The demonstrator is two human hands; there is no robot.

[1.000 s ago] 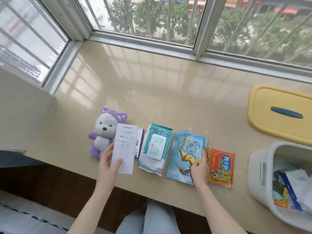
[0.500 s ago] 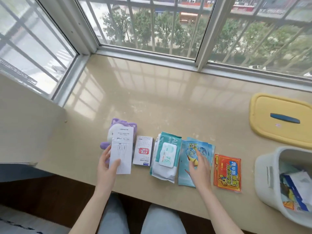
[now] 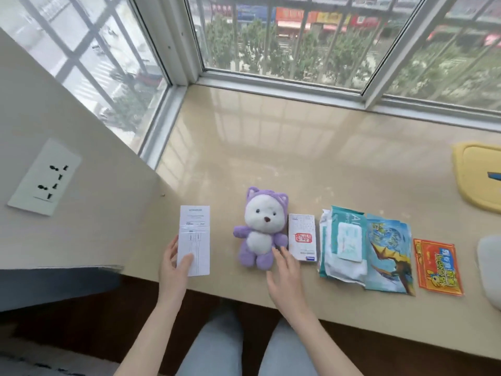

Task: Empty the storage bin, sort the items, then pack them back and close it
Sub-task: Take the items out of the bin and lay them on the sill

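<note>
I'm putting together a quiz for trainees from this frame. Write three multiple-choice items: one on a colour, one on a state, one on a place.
1. What colour is the lid at the right edge?
A) yellow B) green C) black
2. What is the left hand doing?
A) resting empty B) gripping the lid C) holding the paper slip
3. Where does the small white box lie?
A) on the lid B) between the plush toy and the wipes pack C) left of the paper slip

Answers: 1 A, its visible surface is yellow; 2 C, the thumb lies on the slip; 3 B, the toy is on its left and the wipes on its right.
</note>
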